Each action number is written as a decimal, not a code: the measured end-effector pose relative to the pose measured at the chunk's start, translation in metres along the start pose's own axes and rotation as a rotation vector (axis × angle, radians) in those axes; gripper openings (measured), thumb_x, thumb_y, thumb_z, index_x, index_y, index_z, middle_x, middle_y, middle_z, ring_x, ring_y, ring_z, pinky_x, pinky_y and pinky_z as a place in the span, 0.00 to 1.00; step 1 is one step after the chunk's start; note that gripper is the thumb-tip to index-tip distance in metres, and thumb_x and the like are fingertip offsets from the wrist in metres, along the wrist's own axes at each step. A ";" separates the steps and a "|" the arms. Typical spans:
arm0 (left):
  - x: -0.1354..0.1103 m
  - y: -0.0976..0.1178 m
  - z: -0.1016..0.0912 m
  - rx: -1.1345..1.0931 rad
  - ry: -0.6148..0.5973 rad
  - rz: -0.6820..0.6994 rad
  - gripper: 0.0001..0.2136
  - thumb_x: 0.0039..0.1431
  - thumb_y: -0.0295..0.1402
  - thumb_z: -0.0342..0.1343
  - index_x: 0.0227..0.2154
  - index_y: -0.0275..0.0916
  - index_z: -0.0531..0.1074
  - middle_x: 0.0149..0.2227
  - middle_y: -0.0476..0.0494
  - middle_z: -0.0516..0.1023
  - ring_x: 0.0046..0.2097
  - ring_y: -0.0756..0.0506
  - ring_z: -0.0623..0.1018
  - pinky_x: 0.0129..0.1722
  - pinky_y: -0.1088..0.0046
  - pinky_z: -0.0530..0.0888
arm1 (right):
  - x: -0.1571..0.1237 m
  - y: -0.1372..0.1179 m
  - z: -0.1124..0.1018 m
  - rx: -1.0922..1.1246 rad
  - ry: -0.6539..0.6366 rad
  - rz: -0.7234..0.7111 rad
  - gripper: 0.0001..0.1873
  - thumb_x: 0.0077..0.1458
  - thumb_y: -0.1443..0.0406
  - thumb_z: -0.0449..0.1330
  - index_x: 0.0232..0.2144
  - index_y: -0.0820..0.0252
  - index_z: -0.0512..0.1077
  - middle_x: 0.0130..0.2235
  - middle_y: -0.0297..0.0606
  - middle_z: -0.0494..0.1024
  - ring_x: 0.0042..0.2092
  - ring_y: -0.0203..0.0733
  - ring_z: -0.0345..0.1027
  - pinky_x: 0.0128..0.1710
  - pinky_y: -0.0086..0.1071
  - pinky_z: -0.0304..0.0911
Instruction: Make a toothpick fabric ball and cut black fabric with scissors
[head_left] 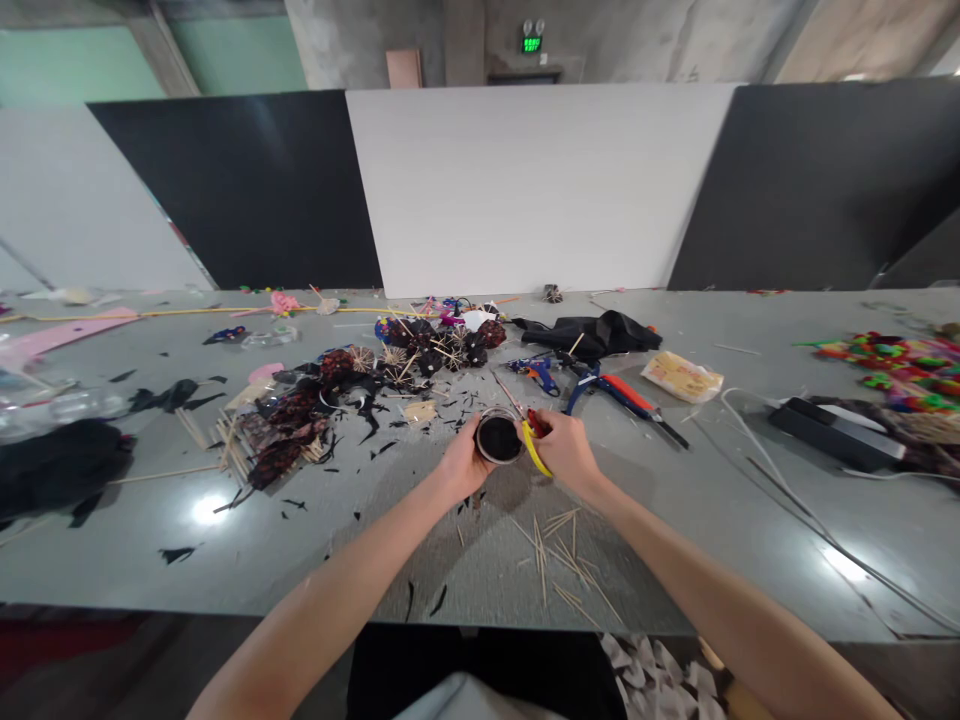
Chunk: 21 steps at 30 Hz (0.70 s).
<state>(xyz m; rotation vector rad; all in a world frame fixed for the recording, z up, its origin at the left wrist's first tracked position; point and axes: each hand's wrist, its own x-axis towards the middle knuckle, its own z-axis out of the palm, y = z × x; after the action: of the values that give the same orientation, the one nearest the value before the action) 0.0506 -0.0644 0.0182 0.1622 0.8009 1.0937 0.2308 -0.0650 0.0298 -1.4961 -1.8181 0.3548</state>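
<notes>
Holding a round black disc [499,438] above the table [480,560], we note our left hand [463,458] curled on its left edge. Our right hand [564,448], just right of the disc, grips yellow-handled scissors [531,440], blades pointing away over the disc.

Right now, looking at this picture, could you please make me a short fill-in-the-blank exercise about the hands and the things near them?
1. The left hand holds a small round cup whose inside looks ____.
2. The right hand holds scissors with ____ handles.
3. The thin wooden sticks lie on the table ____ the right forearm.
4. The wall panel straight ahead, between two black ones, is ____.

Missing words: black; yellow; beside; white
</notes>
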 end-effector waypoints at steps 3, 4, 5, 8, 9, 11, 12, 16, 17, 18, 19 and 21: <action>-0.002 0.000 0.001 0.010 -0.011 0.017 0.15 0.74 0.39 0.50 0.46 0.33 0.77 0.39 0.41 0.85 0.36 0.48 0.84 0.40 0.72 0.82 | 0.000 0.000 0.000 -0.026 -0.004 -0.002 0.16 0.55 0.56 0.60 0.21 0.57 0.65 0.21 0.33 0.67 0.25 0.36 0.53 0.27 0.32 0.45; -0.002 0.000 0.001 0.017 -0.021 0.025 0.14 0.73 0.38 0.51 0.45 0.33 0.78 0.39 0.41 0.85 0.35 0.48 0.84 0.39 0.72 0.82 | 0.000 0.000 -0.001 -0.031 -0.004 -0.003 0.16 0.54 0.56 0.59 0.21 0.57 0.65 0.21 0.33 0.66 0.25 0.36 0.53 0.27 0.32 0.44; -0.003 0.000 0.002 0.025 -0.030 0.034 0.13 0.73 0.37 0.53 0.44 0.33 0.78 0.38 0.41 0.85 0.35 0.48 0.84 0.39 0.73 0.82 | 0.000 0.000 -0.001 -0.033 -0.003 -0.003 0.16 0.55 0.56 0.59 0.21 0.57 0.65 0.21 0.33 0.66 0.25 0.36 0.52 0.27 0.32 0.44; -0.005 -0.001 0.003 0.041 -0.043 0.046 0.11 0.72 0.35 0.54 0.43 0.33 0.78 0.39 0.41 0.85 0.36 0.48 0.84 0.41 0.72 0.82 | 0.001 0.000 -0.001 -0.032 -0.011 -0.003 0.17 0.56 0.56 0.59 0.20 0.57 0.65 0.21 0.33 0.65 0.26 0.36 0.51 0.27 0.32 0.44; -0.005 -0.001 0.003 0.040 -0.041 0.041 0.11 0.72 0.35 0.53 0.44 0.33 0.77 0.39 0.41 0.85 0.37 0.47 0.84 0.41 0.70 0.83 | 0.001 -0.001 -0.001 -0.029 -0.016 0.002 0.18 0.56 0.54 0.59 0.20 0.58 0.65 0.21 0.33 0.65 0.26 0.36 0.51 0.27 0.32 0.44; -0.004 -0.001 0.002 0.029 -0.028 0.020 0.13 0.73 0.37 0.51 0.47 0.33 0.77 0.40 0.40 0.85 0.38 0.46 0.85 0.43 0.67 0.83 | 0.000 -0.003 -0.002 0.001 -0.019 0.020 0.21 0.56 0.51 0.60 0.20 0.58 0.65 0.21 0.33 0.63 0.26 0.35 0.50 0.26 0.32 0.44; -0.004 0.000 0.001 0.021 -0.019 0.009 0.14 0.74 0.37 0.51 0.48 0.33 0.76 0.41 0.40 0.85 0.39 0.45 0.85 0.43 0.66 0.83 | -0.001 -0.005 -0.003 0.032 -0.014 0.030 0.23 0.56 0.49 0.60 0.20 0.58 0.65 0.21 0.32 0.63 0.26 0.35 0.50 0.26 0.31 0.44; -0.003 0.004 -0.002 -0.005 -0.019 -0.003 0.17 0.74 0.39 0.49 0.50 0.31 0.75 0.42 0.36 0.85 0.40 0.43 0.85 0.45 0.62 0.84 | 0.004 -0.009 -0.011 0.225 -0.012 0.006 0.26 0.57 0.44 0.59 0.22 0.59 0.66 0.23 0.33 0.64 0.28 0.35 0.52 0.27 0.30 0.48; -0.003 0.005 -0.002 -0.008 -0.041 -0.006 0.18 0.74 0.40 0.48 0.50 0.30 0.75 0.43 0.35 0.85 0.41 0.42 0.85 0.46 0.60 0.84 | 0.007 -0.007 -0.014 0.230 -0.035 0.018 0.27 0.57 0.43 0.59 0.21 0.58 0.65 0.23 0.33 0.64 0.28 0.36 0.53 0.27 0.31 0.49; -0.004 0.006 -0.002 -0.011 -0.065 -0.007 0.19 0.75 0.41 0.47 0.50 0.30 0.75 0.44 0.34 0.84 0.42 0.40 0.85 0.47 0.58 0.83 | 0.012 -0.004 -0.017 0.210 -0.064 0.045 0.29 0.58 0.42 0.58 0.21 0.58 0.64 0.22 0.33 0.63 0.27 0.36 0.52 0.27 0.31 0.50; -0.004 0.006 -0.001 -0.013 -0.087 -0.006 0.20 0.75 0.41 0.46 0.50 0.30 0.75 0.45 0.33 0.84 0.44 0.39 0.85 0.48 0.55 0.83 | 0.017 0.000 -0.020 0.153 -0.113 0.095 0.30 0.57 0.40 0.58 0.19 0.57 0.63 0.21 0.32 0.61 0.26 0.36 0.51 0.27 0.32 0.49; -0.006 0.006 0.000 -0.010 -0.114 -0.002 0.21 0.76 0.42 0.44 0.51 0.29 0.74 0.48 0.31 0.83 0.47 0.37 0.85 0.49 0.52 0.82 | 0.026 0.010 -0.024 0.039 -0.209 0.183 0.33 0.54 0.37 0.59 0.15 0.54 0.58 0.17 0.30 0.55 0.24 0.35 0.48 0.26 0.33 0.48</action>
<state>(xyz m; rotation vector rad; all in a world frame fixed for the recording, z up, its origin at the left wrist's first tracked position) 0.0449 -0.0660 0.0241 0.2131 0.6934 1.0770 0.2532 -0.0434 0.0494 -1.6538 -1.8247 0.6541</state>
